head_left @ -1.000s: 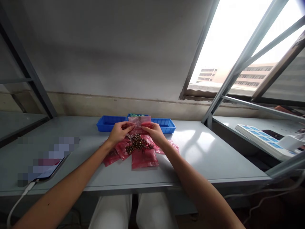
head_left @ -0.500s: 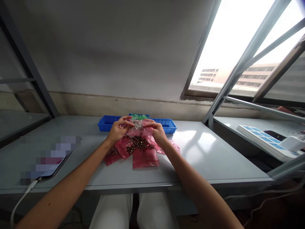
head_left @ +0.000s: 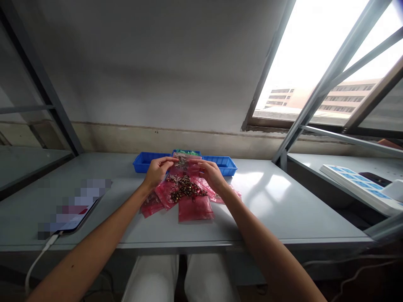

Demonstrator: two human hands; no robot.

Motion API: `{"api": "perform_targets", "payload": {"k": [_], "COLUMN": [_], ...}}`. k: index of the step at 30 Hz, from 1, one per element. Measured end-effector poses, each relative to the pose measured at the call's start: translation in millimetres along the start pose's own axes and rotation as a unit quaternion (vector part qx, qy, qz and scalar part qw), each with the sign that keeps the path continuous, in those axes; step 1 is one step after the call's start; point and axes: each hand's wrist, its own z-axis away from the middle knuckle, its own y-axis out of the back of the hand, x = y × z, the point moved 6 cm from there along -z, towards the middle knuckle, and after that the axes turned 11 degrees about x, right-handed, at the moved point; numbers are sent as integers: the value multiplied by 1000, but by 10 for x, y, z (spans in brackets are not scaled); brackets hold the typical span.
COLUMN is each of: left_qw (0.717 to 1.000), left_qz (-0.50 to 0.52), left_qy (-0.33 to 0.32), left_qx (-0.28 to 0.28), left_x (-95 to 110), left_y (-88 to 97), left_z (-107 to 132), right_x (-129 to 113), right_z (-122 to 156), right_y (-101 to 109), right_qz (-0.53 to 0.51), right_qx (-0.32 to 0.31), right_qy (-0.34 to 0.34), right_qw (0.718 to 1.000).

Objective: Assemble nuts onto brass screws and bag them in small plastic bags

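My left hand (head_left: 156, 171) and my right hand (head_left: 211, 173) hold a small pink plastic bag (head_left: 184, 167) between them, fingers pinched on its two sides, just above the table. Small metal parts show inside the bag. Below it lies a pile of small brown metal parts (head_left: 186, 188) on several pink bags (head_left: 195, 207) spread on the grey table (head_left: 267, 209). Behind my hands stand blue trays (head_left: 144, 162), one with green bags (head_left: 186, 152) in it.
A phone (head_left: 73, 210) on a white cable lies at the left of the table. To the right, a second table carries a white and blue flat box (head_left: 355, 184). Metal frame posts rise at the left and right, and a window is at upper right.
My hands have lowered the pink bag a little and tilted it over the pile of parts. The view has shifted slightly to the left.
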Motion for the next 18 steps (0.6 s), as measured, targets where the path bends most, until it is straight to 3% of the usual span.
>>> {"api": "perform_targets", "payload": {"k": [9, 18], "left_qw": [999, 996], "left_qz": [-7, -80], "left_qy": [-21, -37], "left_qx": [24, -15], "left_x": [-51, 23], "left_y": [13, -97], "left_z": [-20, 128], "right_x": [-24, -17], "right_z": [30, -18], "right_y": [-25, 50], "right_qz": [89, 89], "right_qx": [51, 105], "right_qy": [100, 107], "right_qw": [990, 985]}}
